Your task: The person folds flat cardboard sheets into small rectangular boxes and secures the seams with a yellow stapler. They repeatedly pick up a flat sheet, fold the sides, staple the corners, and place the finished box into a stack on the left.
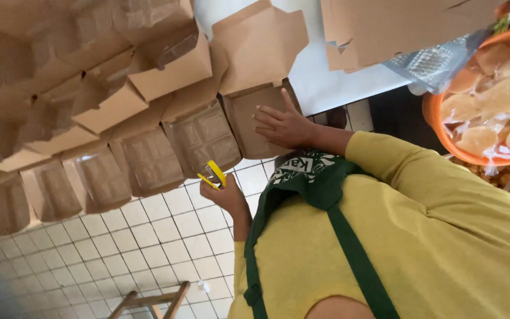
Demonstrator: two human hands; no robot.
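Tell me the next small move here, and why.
Probably bring the yellow stapler in the left hand up to the edge of the brown cardboard box. The right hand lies flat on that box, pinning it at the table edge, while the stapler hangs just below it, over the tiled floor, not touching any box.

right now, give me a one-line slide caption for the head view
One hand presses flat on a brown cardboard takeaway box in a row of boxes; the other hand grips a yellow stapler above white floor tiles.
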